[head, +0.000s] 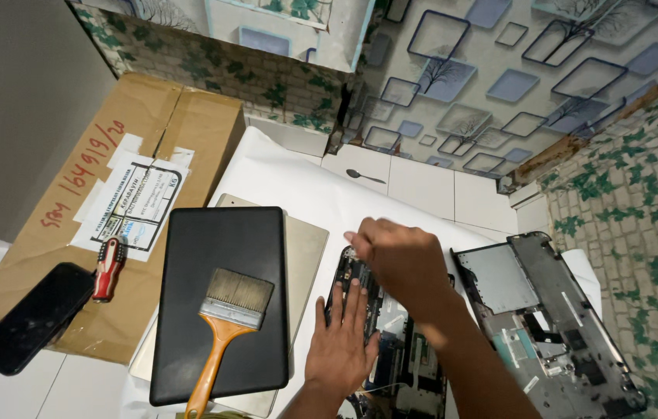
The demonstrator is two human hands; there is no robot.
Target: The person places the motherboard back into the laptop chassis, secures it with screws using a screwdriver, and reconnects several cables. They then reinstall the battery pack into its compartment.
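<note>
An opened laptop base (391,341) with bare circuit board lies on white paper (298,182) in front of me. My left hand (342,341) rests flat on its left edge, fingers spread. My right hand (397,260) hovers over the board's far end with fingers curled together; whether it pinches something small I cannot tell. To the right lies the detached grey laptop bottom cover (546,310).
A paintbrush with an orange handle (228,326) lies on a black laptop lid (220,299), stacked on a silver one (309,248). At left a cardboard box (142,124) carries a red screwdriver (109,268) and a black phone (34,316). Patterned walls stand close behind.
</note>
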